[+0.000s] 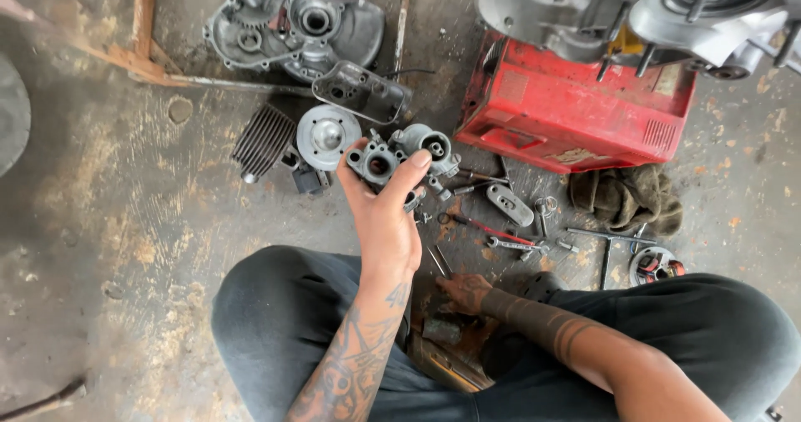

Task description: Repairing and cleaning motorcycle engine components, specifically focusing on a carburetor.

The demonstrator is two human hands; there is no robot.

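Observation:
My left hand [382, 213] is raised in front of me and grips a grey metal carburettor body [377, 163] between thumb and fingers. Just behind it lies another round grey carburettor part [430, 145]. My right hand [464, 293] is down low between my knees, fingers curled on the dirty floor by a small grey part [440, 331]; whether it holds anything is hidden. Thin metal rods [440, 262] lie just above that hand.
A red metal box [567, 109] carries an engine casing [634, 13]. Further off are an engine cover [292, 25], a finned cylinder [263, 141], a round cap [327, 134], a dark cover plate [360, 92], spanners [513, 242], a rag [626, 197] and a coil part [655, 265].

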